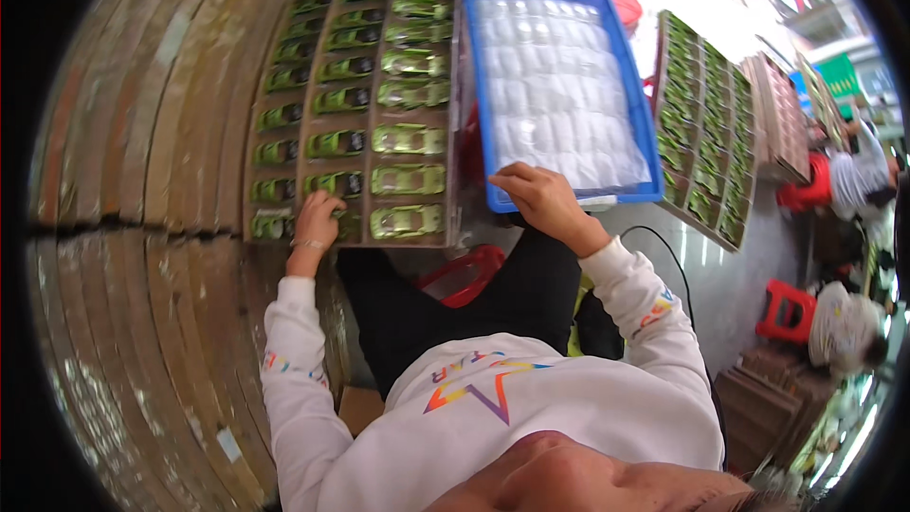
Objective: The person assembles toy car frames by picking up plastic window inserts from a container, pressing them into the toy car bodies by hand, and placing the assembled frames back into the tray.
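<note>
My left hand (318, 218) rests on the brown card tray (355, 114) of green toy cars (408, 139), down at its near left corner. Its fingers are curled over a small green car (275, 226) in the last row, but I cannot tell if they really grip it or just press on it. The tray lies right in front of me, above my knees, and its slots are full of cars in neat rows. My right hand (542, 199) is at the near edge of the blue crate (564, 85), which sits just beside the tray on its right. The fingers are bent down onto a stack of clear plastic shells (559, 95) inside the crate, touching the top one; I cannot tell if they have pinched it. Farther right, a second tray of green cars (706, 133) leans up at a slant. A red stool (785, 308) stands on the grey floor at the right. On my left, tall stacks of brown card (142, 133) fill the side.
</note>
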`<state>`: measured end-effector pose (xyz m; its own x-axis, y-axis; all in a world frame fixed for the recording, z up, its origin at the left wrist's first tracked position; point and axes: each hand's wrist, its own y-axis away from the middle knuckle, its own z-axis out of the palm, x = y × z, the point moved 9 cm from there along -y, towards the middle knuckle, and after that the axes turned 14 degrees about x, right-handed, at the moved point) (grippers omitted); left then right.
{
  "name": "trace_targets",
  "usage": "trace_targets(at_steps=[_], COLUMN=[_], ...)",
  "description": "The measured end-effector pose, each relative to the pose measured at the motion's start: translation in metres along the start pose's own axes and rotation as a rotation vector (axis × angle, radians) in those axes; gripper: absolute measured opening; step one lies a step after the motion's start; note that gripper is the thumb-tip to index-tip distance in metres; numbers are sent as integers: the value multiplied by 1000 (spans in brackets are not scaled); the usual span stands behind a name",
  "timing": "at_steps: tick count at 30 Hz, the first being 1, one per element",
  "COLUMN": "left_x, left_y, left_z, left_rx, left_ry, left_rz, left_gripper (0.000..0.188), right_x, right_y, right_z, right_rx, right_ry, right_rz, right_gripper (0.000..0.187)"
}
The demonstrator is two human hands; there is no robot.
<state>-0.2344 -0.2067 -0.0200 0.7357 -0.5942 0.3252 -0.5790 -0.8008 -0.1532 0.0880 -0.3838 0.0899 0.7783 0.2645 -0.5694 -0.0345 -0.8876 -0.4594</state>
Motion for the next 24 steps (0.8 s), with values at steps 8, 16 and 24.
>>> trace_targets(at_steps=[8, 16, 24], left_x=[5, 15, 16], left_y=[-33, -62, -77], left_z=[-14, -1, 2], left_rx=[64, -268, -236], left_ry=[143, -154, -185], left_rz=[-107, 79, 281], left_gripper=[25, 57, 54], right_x=[144, 141, 127], right_y=[21, -6, -1], right_z=[-29, 21, -31], right_rx=[206, 134, 474], right_ry=[207, 407, 106], right_rz=[531, 185, 289], right_gripper=[21, 22, 14])
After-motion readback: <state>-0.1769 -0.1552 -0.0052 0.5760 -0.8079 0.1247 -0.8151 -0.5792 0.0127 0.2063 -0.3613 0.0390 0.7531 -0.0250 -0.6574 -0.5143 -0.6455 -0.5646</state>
